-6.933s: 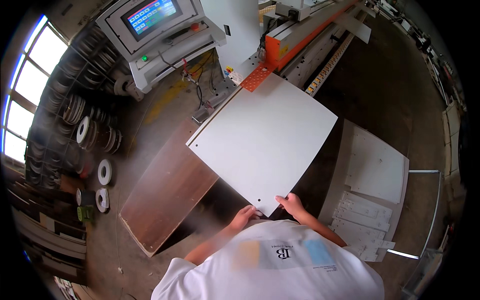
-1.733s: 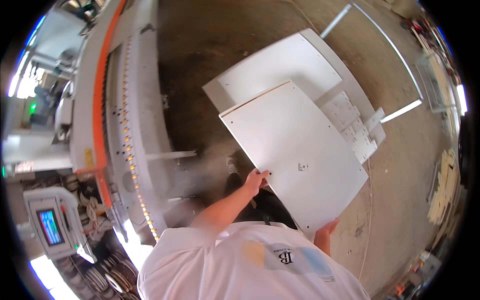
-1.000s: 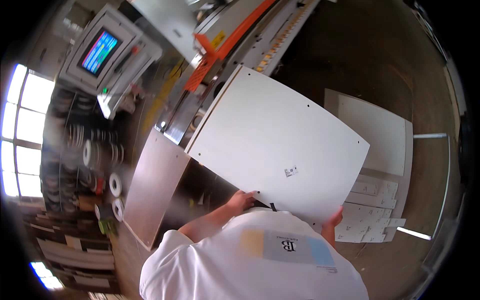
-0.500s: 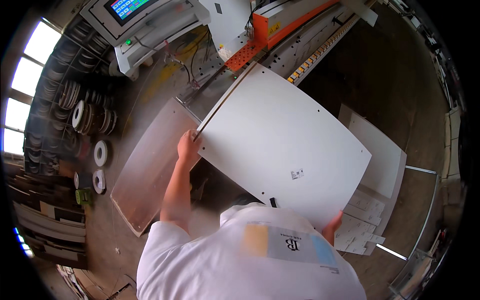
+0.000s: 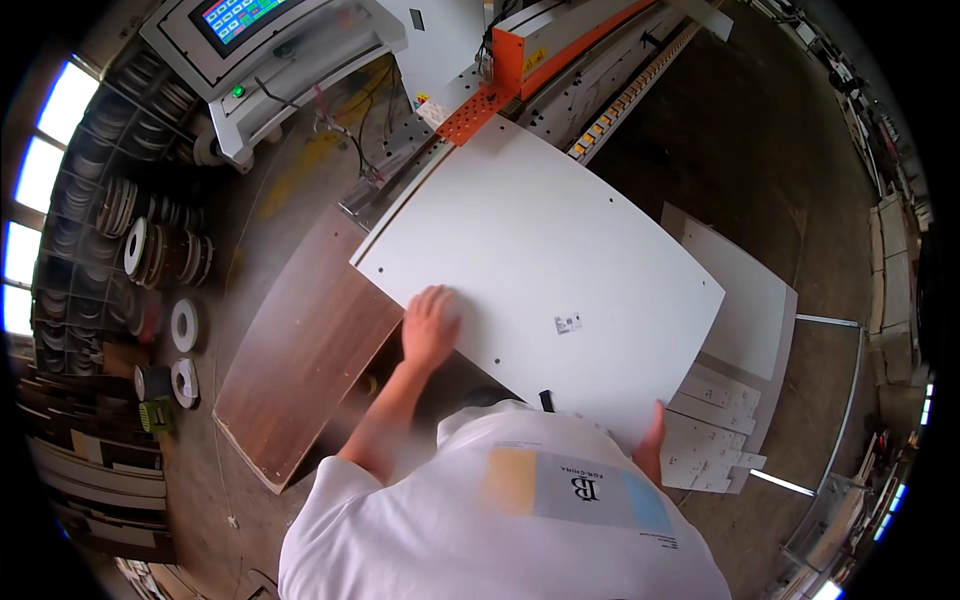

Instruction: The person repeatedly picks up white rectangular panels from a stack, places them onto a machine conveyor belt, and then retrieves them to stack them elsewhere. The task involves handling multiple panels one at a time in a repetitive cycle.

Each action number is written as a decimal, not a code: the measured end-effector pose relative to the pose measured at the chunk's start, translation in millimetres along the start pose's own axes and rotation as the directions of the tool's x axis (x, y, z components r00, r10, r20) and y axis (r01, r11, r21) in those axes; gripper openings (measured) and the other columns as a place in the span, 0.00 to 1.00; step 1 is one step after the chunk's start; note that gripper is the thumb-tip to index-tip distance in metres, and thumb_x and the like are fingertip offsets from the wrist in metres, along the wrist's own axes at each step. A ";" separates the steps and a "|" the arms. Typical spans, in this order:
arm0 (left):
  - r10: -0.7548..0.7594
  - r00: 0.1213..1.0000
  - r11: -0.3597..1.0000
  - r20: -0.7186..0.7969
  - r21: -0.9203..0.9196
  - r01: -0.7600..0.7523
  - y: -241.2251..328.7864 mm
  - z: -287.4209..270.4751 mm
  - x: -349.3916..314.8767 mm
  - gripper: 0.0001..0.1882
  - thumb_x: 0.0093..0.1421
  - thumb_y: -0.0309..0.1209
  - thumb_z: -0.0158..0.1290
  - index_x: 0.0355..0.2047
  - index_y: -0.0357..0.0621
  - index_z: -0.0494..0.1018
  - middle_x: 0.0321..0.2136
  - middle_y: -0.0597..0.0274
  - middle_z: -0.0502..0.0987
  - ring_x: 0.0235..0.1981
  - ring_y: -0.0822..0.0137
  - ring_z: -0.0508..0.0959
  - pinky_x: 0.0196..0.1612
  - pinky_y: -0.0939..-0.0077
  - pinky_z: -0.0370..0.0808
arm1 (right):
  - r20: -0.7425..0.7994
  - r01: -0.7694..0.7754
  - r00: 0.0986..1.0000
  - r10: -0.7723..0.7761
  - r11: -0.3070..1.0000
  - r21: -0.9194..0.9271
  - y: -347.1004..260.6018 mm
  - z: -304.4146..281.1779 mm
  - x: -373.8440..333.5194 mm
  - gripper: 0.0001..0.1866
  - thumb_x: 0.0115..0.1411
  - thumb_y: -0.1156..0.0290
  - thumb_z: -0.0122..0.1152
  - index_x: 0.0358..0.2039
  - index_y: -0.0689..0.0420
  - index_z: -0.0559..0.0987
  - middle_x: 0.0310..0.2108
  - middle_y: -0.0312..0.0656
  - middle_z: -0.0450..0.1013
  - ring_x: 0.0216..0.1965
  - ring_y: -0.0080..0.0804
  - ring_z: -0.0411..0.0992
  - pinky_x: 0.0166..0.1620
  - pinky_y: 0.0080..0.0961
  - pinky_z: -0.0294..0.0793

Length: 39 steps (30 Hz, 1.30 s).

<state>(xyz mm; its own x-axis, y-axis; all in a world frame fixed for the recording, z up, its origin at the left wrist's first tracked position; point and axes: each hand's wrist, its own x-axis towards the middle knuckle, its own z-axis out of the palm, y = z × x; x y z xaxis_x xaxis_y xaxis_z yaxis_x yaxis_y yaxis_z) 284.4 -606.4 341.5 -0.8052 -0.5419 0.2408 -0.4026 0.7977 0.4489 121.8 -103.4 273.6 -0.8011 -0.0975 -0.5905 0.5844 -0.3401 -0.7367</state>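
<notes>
A large white panel with small holes, a groove along its left edge and a small printed label lies in front of me. Its far corner reaches the perforated orange plate of a machine. My left hand rests flat on the panel by its near left edge, fingers stretched out. At the near right corner my right hand grips the panel's edge, thumb showing and the other fingers hidden. The panel's near edge is close to my shirt, beside a short black strip.
A brown wood-grain board lies to the left below the panel. More white boards and strips are stacked at right. A control console with a lit screen stands far left, near edging rolls.
The white panel has slid forward and left, toward the machine's orange plate. My left hand has let go of the left corner and now lies on top near the front edge.
</notes>
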 end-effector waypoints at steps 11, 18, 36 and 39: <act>0.057 0.997 0.998 -0.058 0.006 -0.057 31.3 35.6 3.7 0.25 0.57 0.35 0.61 0.55 0.47 0.71 0.62 0.58 0.70 0.66 0.53 0.65 0.70 0.43 0.55 | -0.065 -0.008 0.998 -0.011 0.959 -0.285 17.0 37.8 3.7 0.25 0.69 0.56 0.55 0.52 0.67 0.77 0.47 0.47 0.78 0.46 0.38 0.78 0.47 0.38 0.78; 0.049 0.986 0.999 -0.157 0.011 -0.048 42.2 64.7 37.1 0.25 0.58 0.36 0.61 0.56 0.48 0.71 0.62 0.60 0.69 0.67 0.51 0.62 0.70 0.42 0.52 | -0.107 -0.002 0.994 -0.029 0.958 -0.287 -24.7 78.4 17.7 0.28 0.65 0.59 0.65 0.55 0.68 0.74 0.49 0.49 0.77 0.47 0.39 0.77 0.48 0.37 0.79; 0.285 0.955 0.910 -0.077 -0.292 -0.295 109.7 89.0 71.1 0.15 0.58 0.28 0.59 0.47 0.46 0.74 0.45 0.58 0.77 0.49 0.52 0.75 0.51 0.57 0.72 | 0.109 -0.052 0.992 0.055 0.998 -0.030 -110.0 80.9 151.1 0.29 0.67 0.50 0.59 0.56 0.63 0.75 0.53 0.44 0.77 0.54 0.40 0.75 0.59 0.38 0.73; 0.230 0.945 0.935 0.231 -0.321 -0.149 106.2 134.1 13.8 0.14 0.61 0.32 0.57 0.47 0.46 0.75 0.45 0.54 0.77 0.50 0.50 0.76 0.51 0.58 0.73 | -0.002 -0.009 1.000 0.009 0.996 -0.089 -120.9 56.1 147.3 0.34 0.68 0.42 0.53 0.61 0.58 0.72 0.60 0.41 0.73 0.60 0.37 0.69 0.63 0.41 0.67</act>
<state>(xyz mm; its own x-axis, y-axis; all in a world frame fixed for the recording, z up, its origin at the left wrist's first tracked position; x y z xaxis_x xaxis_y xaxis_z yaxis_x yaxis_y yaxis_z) 172.1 -493.6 277.1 -0.9544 -0.2680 0.1317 -0.1172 0.7419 0.6602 -74.1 -129.1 294.1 -0.7958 -0.0988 -0.5975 0.6006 -0.2544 -0.7580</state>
